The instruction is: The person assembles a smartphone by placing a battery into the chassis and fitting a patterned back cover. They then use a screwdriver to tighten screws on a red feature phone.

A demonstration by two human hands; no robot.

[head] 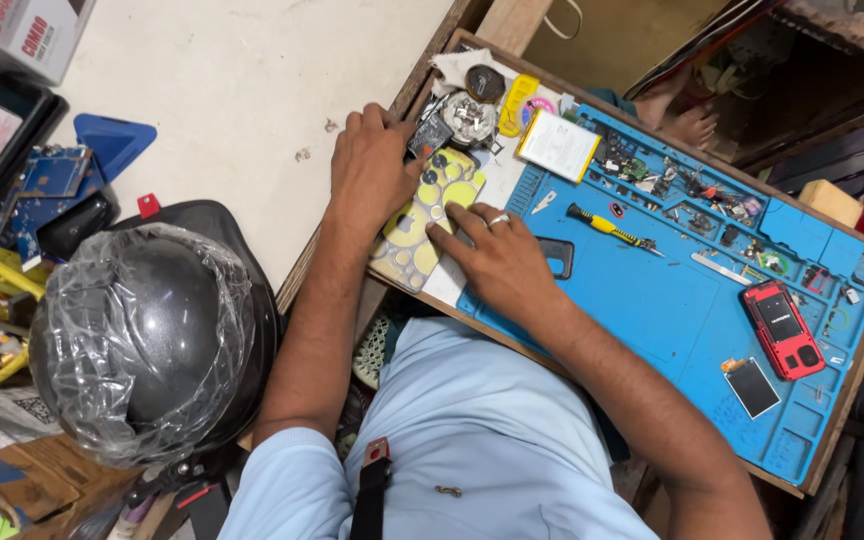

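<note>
Wrapped in plastic, a dark helmet (142, 340) sits at my eight o'clock. My left hand (372, 165) and right hand (497, 255) press flat, fingers spread, gripping nothing, on a yellow-spotted phone case (422, 215) at the blue mat's (652, 300) ten o'clock edge.

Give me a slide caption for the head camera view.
Both hands, left and right, press a patterned phone case beside a blue repair mat.

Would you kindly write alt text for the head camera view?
Both hands, left hand and right hand, press on a patterned phone case beside a blue repair mat holding a red phone and yellow screwdriver; a plastic-wrapped helmet sits nearby.
</note>
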